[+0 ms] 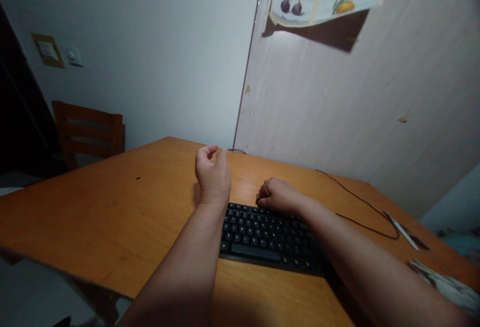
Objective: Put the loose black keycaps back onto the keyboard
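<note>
A black keyboard (255, 232) with pale key markings lies on the wooden table in front of me. Above the table, beyond the keyboard's left end, my left hand (213, 174) is raised with its fingers curled in toward the thumb. Whatever it may hold is hidden. My right hand (279, 194) rests over the keyboard's far edge, fingers closed on a small black piece (258, 201), its kind too small to tell. My right forearm covers part of the keyboard's right side.
On the wooden table (112, 217) a small dark speck (138, 178) lies to the left. A black cable (360, 197) loops at the right, near a white stick-like object (401, 229) and a crumpled cloth (446, 282). A wooden chair (90, 132) stands at the far left.
</note>
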